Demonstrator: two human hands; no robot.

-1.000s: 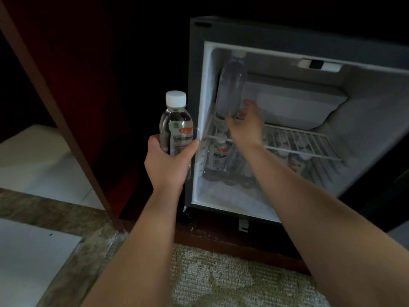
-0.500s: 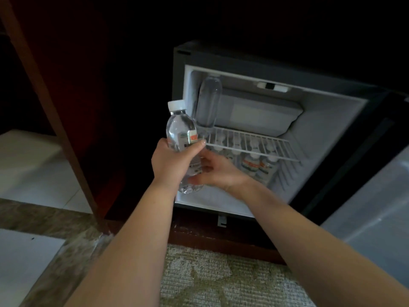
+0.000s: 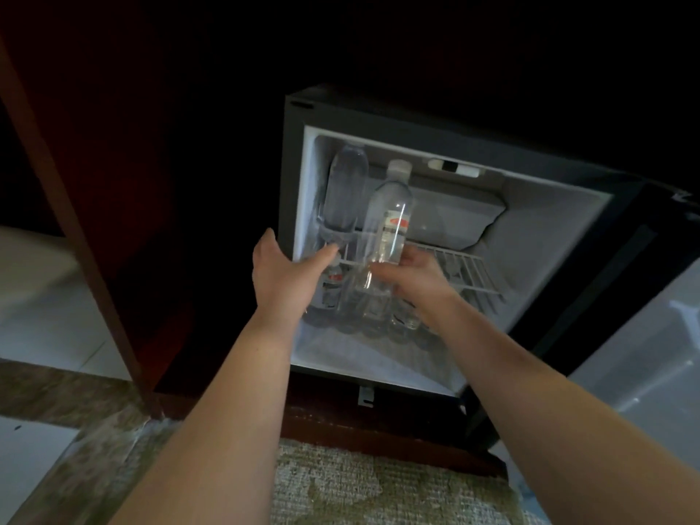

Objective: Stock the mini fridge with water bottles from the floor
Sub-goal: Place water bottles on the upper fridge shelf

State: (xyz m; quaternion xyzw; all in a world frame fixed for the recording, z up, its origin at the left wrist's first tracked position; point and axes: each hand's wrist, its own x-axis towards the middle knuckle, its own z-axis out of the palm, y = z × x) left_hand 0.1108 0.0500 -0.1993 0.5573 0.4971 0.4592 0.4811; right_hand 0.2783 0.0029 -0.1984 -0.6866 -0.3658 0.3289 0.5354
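While the right hand (image 3: pixel 413 274) is gripping the water bottle (image 3: pixel 390 217) over the wire shelf (image 3: pixel 466 270), left hand (image 3: pixel 284 270) open at nine o'clock, seating it upright beside the shelved bottle (image 3: pixel 344 187) is looking wise.

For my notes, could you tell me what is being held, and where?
The right hand grips the labelled water bottle near its base; the left hand holds nothing.

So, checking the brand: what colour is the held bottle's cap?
White cap on the bottle; head view shows it best.

Bare hands, left hand (image 3: pixel 280 272), blurred right hand (image 3: pixel 418 284), bare forearms (image 3: pixel 235 392)
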